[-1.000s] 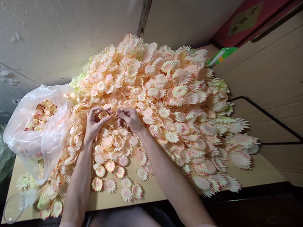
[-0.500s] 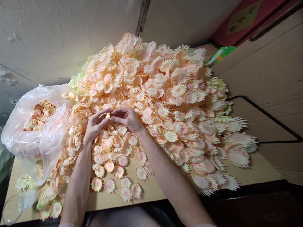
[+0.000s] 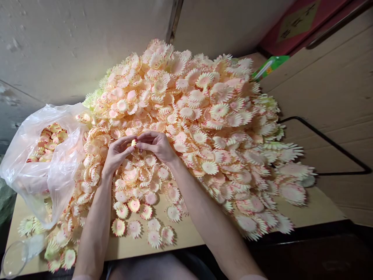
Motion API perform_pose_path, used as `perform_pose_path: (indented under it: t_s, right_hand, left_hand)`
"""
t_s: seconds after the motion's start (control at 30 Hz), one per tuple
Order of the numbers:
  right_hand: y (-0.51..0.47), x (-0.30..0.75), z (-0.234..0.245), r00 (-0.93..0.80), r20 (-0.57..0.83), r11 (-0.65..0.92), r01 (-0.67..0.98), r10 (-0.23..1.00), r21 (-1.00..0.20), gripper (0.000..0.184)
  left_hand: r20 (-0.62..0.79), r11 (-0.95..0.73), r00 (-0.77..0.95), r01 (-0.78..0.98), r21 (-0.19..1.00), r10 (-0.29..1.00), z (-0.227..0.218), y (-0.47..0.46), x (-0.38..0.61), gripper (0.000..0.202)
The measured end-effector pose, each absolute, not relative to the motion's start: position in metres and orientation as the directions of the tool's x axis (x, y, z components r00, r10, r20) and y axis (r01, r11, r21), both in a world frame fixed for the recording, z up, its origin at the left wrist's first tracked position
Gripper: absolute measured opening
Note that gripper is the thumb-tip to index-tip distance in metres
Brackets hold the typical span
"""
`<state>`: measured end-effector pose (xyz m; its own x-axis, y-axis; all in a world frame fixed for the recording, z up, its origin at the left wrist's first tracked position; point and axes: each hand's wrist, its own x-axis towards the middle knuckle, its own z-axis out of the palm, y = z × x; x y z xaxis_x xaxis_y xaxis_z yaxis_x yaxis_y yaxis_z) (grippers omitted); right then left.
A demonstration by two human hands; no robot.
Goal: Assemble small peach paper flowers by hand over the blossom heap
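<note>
Between the fingertips of both hands is a small pale-yellow, red-edged artificial flower piece (image 3: 134,143), partly covered by the fingers. My left hand (image 3: 119,152) pinches it from the left, thumb and fingers closed. From the right, my right hand (image 3: 157,145) pinches it too, with its fingers bent around it. Both hands are held just above a large heap of cream and pink artificial flower petals (image 3: 201,112). Below the hands, loose petal pieces (image 3: 134,205) with fringed edges lie between my forearms.
A clear plastic bag (image 3: 17,155) with more red-tipped pieces stands at the left. A clear cup (image 3: 14,258) lies at the table's front left corner. A wooden table (image 3: 186,238) carries everything. Cardboard (image 3: 329,89) and a bent black rod (image 3: 335,144) border the right side.
Both hands stay nearly in place, still pinching the small flower piece, which has turned slightly between the fingertips. The whole view has shifted a little.
</note>
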<state>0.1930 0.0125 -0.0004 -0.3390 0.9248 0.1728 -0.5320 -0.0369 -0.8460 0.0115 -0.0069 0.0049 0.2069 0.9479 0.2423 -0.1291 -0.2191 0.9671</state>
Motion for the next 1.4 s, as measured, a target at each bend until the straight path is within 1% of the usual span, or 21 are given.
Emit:
perform_pose_path:
  t_s: [0.17, 0.3, 0.47, 0.57, 0.63, 0.77, 0.87, 0.97, 1.07, 1.13, 1.2, 1.27, 1.4]
  right_hand:
    - [0.0118, 0.1933, 0.0000, -0.336, 0.166, -0.032, -0.512, 0.927, -0.859, 0.031]
    - [0.0115, 0.1941, -0.0008, -0.340, 0.172, -0.026, -0.506, 0.924, -0.862, 0.031]
    - [0.0138, 0.1946, -0.0045, -0.303, 0.154, -0.013, -0.484, 0.941, -0.875, 0.036]
    - [0.0152, 0.1945, -0.0053, -0.259, 0.136, -0.007, -0.484, 0.956, -0.875, 0.037]
    - [0.0154, 0.1945, -0.0044, -0.239, 0.133, -0.002, -0.493, 0.962, -0.870, 0.038]
    - [0.0146, 0.1946, -0.0017, -0.247, 0.138, -0.005, -0.502, 0.959, -0.865, 0.038]
    - [0.0144, 0.1941, -0.0014, -0.267, 0.137, -0.013, -0.492, 0.954, -0.871, 0.038]
    - [0.0146, 0.1937, -0.0027, -0.261, 0.140, -0.012, -0.504, 0.955, -0.863, 0.040]
    - [0.0147, 0.1938, -0.0034, -0.265, 0.152, -0.005, -0.510, 0.952, -0.860, 0.041]
    - [0.0144, 0.1941, -0.0030, -0.279, 0.156, -0.008, -0.508, 0.947, -0.861, 0.040]
    - [0.0140, 0.1942, -0.0025, -0.299, 0.161, -0.014, -0.508, 0.941, -0.861, 0.040]
    - [0.0137, 0.1941, -0.0027, -0.315, 0.167, -0.014, -0.501, 0.934, -0.866, 0.039]
    - [0.0140, 0.1931, -0.0060, -0.329, 0.160, -0.012, -0.465, 0.931, -0.885, 0.037]
  left_hand:
    - [0.259, -0.238, 0.212, -0.116, 0.964, 0.942, 0.0069, -0.0071, 0.0126, 0.034]
    - [0.239, -0.227, 0.212, -0.080, 0.971, 0.948, 0.0063, -0.0077, 0.0122, 0.040]
    - [0.218, -0.212, 0.223, -0.053, 0.976, 0.950, 0.0078, -0.0098, 0.0115, 0.032]
    - [0.205, -0.192, 0.221, -0.080, 0.978, 0.953, 0.0079, -0.0102, 0.0109, 0.042]
    - [0.199, -0.187, 0.186, -0.081, 0.979, 0.962, 0.0067, -0.0095, 0.0101, 0.046]
    - [0.210, -0.202, 0.075, -0.100, 0.974, 0.975, 0.0051, -0.0075, 0.0089, 0.041]
    - [0.208, -0.203, 0.039, -0.113, 0.973, 0.977, 0.0069, -0.0077, 0.0093, 0.038]
    - [0.236, -0.231, 0.052, -0.084, 0.969, 0.970, 0.0087, -0.0086, 0.0104, 0.037]
    - [0.275, -0.269, 0.113, -0.066, 0.961, 0.955, 0.0092, -0.0094, 0.0115, 0.039]
    - [0.270, -0.264, 0.154, -0.058, 0.963, 0.950, 0.0095, -0.0103, 0.0121, 0.037]
    - [0.241, -0.238, 0.172, -0.037, 0.971, 0.955, 0.0102, -0.0117, 0.0127, 0.030]
    - [0.220, -0.222, 0.149, -0.006, 0.975, 0.964, 0.0110, -0.0131, 0.0135, 0.026]
    - [0.228, -0.231, 0.065, 0.043, 0.972, 0.971, 0.0113, -0.0133, 0.0153, 0.026]
